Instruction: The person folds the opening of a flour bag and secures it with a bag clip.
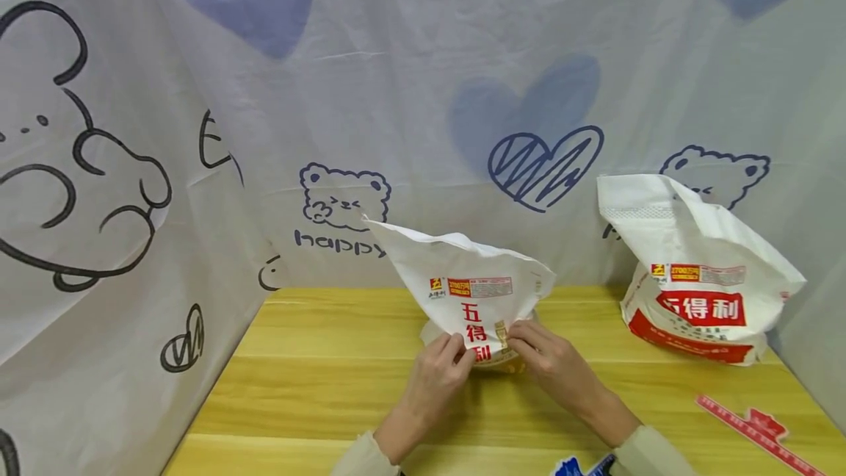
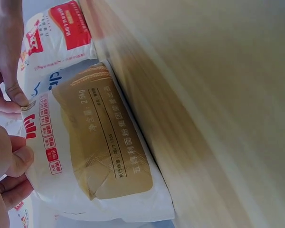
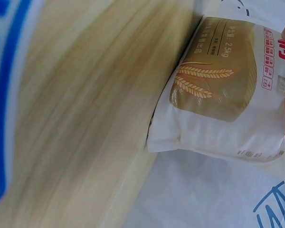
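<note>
On the desk (image 1: 317, 366), the red-labelled bag (image 1: 703, 307) stands by the right edge. The gold-panelled bag (image 1: 472, 285) stands nearer the far edge's middle, its flaring top not yet folded down; left hand (image 1: 436, 369) and right hand (image 1: 545, 355) pinch its front.

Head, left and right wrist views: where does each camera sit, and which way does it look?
Head: on the head, facing forward and down at the held bag and table; left fingers, right fingers and both sleeves show.
Left wrist: on the left wrist, looking across the table at the bag's gold panel, second bag beyond; both hands' fingers show at the left edge.
Right wrist: on the right wrist, facing that panel too; fingers show partly at the right edge.
Both wrist views share the gold panel.
</note>
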### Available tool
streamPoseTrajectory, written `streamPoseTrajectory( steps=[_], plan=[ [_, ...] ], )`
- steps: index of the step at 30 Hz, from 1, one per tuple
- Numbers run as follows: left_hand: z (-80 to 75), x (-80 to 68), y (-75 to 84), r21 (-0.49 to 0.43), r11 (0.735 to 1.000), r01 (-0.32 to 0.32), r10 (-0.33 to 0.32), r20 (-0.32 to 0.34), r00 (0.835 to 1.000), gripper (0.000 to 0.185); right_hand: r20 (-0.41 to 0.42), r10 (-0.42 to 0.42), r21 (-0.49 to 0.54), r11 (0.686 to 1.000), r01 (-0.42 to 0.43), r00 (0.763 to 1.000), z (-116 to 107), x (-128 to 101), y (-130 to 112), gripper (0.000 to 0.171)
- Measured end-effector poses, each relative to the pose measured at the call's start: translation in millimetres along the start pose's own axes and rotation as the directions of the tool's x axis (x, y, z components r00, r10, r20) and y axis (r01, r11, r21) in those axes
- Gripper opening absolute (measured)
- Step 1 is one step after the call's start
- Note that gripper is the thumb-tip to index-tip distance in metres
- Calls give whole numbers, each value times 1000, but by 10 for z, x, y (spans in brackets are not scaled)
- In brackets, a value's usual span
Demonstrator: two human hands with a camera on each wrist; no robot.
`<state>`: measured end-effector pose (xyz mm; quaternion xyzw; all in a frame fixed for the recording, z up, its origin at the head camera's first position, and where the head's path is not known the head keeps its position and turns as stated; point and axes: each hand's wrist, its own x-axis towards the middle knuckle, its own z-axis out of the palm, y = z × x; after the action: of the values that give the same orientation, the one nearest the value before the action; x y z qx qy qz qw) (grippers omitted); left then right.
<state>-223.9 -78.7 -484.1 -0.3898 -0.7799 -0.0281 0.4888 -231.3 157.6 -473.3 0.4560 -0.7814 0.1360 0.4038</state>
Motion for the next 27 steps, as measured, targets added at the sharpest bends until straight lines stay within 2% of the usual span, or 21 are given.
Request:
streamPoseTrajectory(
  steps=[7, 11, 12, 27],
  plan=[
    [-25, 2, 27, -23, 1000, 21, -21, 4, 1000, 19, 51, 46, 29, 998, -47, 998, -32, -32, 6, 52],
    [-39, 2, 27, -27, 999, 38, -37, 38, 999, 14, 73, 75, 44, 996, -78, 995, -31, -40, 13, 21],
    [-41, 1, 24, -24, 999, 40, -39, 43, 998, 14, 74, 80, 51, 995, -84, 994, -30, -37, 13, 18],
    [-47, -30, 19, -120, 989, 88, -84, 31, 996, 12, 57, 102, 64, 992, -106, 993, -56, -32, -24, 22]
  ],
)
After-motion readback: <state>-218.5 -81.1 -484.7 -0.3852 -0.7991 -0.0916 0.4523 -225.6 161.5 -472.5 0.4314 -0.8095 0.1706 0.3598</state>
